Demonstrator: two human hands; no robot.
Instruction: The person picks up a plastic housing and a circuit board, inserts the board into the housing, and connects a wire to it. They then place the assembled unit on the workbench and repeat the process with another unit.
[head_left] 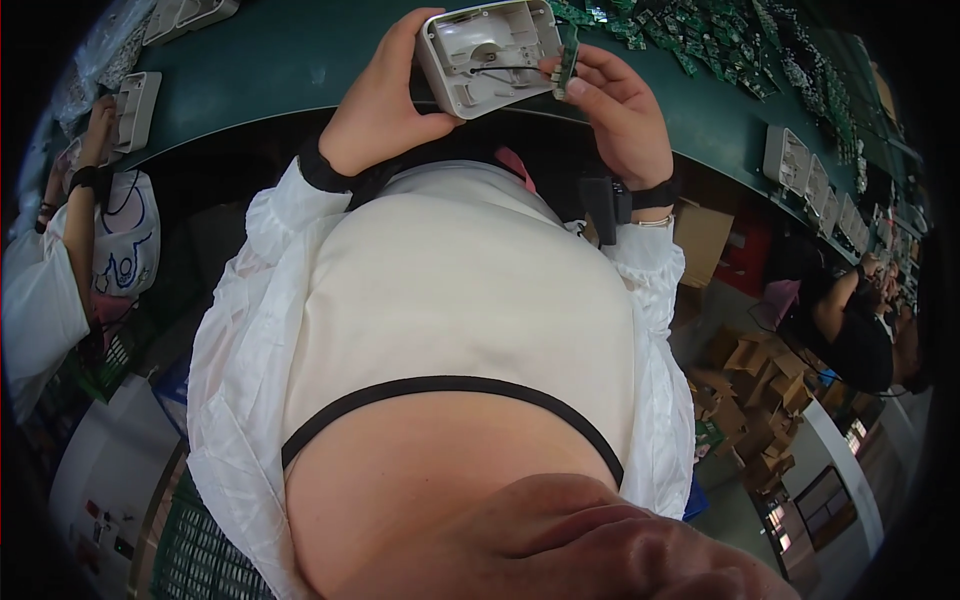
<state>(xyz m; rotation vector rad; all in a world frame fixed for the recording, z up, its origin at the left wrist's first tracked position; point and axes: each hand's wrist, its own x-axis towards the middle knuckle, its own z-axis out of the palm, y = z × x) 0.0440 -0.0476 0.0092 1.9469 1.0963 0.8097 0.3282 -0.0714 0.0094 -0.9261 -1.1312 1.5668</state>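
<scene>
My left hand grips a white plastic housing by its left side, thumb along the lower edge. The housing's open inside faces up, showing molded posts, a round clear part and a dark wire. At its right side my right hand pinches a small green circuit board between thumb and fingers. The board stands on edge beside the housing's right wall. The dark wire runs across the housing toward the board; where its end joins is hidden by my fingers.
A green worktable curves across the top. Many loose green circuit boards are heaped at the far right. More white housings line the right edge. A co-worker's hand touches another housing at left. Cardboard boxes lie lower right.
</scene>
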